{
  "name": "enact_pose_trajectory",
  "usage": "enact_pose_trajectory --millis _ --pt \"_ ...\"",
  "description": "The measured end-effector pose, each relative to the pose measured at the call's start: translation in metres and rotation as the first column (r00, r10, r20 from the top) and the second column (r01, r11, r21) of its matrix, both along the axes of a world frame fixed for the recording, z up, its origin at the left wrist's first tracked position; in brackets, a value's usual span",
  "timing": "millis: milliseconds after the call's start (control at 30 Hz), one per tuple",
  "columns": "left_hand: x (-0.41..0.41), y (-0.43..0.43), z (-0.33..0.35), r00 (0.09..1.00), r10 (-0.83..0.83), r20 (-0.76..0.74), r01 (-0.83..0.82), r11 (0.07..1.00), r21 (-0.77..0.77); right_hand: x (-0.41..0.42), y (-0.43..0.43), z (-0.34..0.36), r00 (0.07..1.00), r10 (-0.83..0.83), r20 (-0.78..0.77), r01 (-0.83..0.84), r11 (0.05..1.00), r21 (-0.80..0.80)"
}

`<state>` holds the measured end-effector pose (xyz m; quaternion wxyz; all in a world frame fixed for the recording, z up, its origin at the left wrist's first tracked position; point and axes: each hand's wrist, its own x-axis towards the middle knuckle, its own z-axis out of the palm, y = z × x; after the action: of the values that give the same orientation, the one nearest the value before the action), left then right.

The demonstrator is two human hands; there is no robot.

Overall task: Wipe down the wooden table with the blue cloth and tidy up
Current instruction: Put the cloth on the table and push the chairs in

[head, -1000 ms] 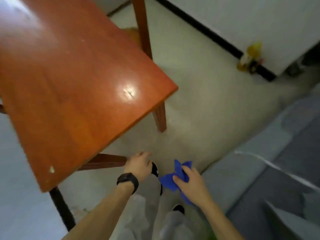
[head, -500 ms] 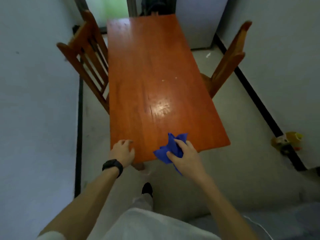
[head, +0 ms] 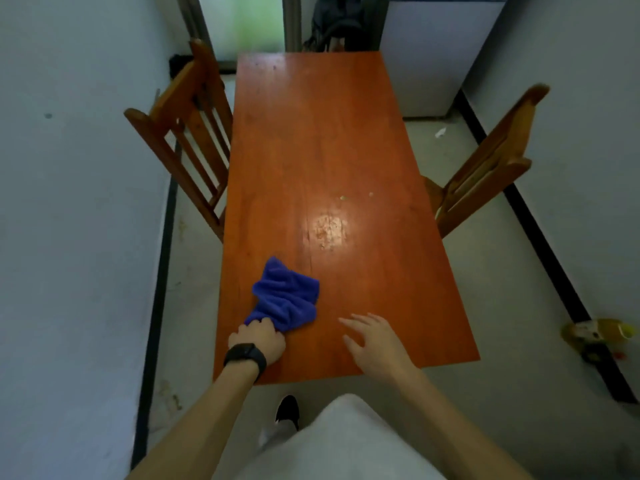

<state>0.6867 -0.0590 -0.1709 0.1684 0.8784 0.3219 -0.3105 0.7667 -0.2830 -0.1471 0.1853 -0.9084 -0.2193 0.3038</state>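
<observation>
**Blue cloth down on the near-left of the table, gripped by the left hand**

The blue cloth (head: 285, 296) is seen bunched up on the wooden table (head: 322, 150), close to the near-left corner. Its nearest end is clenched in the left hand (head: 258, 341), which is curled into a fist around the fabric right by the table's left edge. A black watch (head: 245, 355) is worn on that wrist.

The right hand (head: 375, 341) is kept empty, fingers spread and loose, palm down over the near end of the tabletop, a bit to the right of the cloth and not touching it. Whether the palm is actually resting on the wood can't be told, since it's a little blurred.

A shiny glare patch is caught mid-table, and a couple of small pale crumbs (head: 343, 197) are spotted just beyond it, well apart from the cloth.

A wooden chair (head: 188, 140) is tucked against the left side of the table and another chair (head: 488, 164) is set at the right side. A yellowish bottle (head: 601, 332) is noticed on the floor by the right wall, too blurry to be made out properly.
</observation>
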Motion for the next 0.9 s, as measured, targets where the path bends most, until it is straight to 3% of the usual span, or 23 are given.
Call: enact_pose_trajectory --millis 67,167,333,433,633,900 --pt "0.03 -0.035 0.021 0.987 -0.157 -0.038 0.16 0.981 0.108 0.017 -0.037 0.006 0.998 -0.037 0.059 0.037 0.999 0.003" --pt "0.085 -0.104 0.046 0.929 -0.366 0.056 0.355 0.923 0.147 0.041 -0.102 0.016 0.981 -0.119 0.155 0.109 0.991 0.073" --pt "0.201 -0.237 0.076 0.764 -0.548 0.341 0.504 0.836 0.217 0.099 -0.229 0.028 0.918 -0.281 0.282 0.222 0.949 0.224" --pt "0.261 -0.312 0.087 0.68 -0.598 0.424 0.555 0.798 0.235 0.145 -0.304 0.059 0.881 -0.325 0.342 0.25 0.936 0.247" --pt "0.341 -0.391 0.134 0.61 -0.561 0.559 0.509 0.818 0.266 0.234 -0.418 0.124 0.84 -0.314 0.443 0.255 0.948 0.188" --pt "0.429 -0.376 0.162 0.639 -0.373 0.672 0.268 0.928 0.26 0.374 -0.445 0.155 0.787 -0.369 0.495 0.208 0.914 0.35"
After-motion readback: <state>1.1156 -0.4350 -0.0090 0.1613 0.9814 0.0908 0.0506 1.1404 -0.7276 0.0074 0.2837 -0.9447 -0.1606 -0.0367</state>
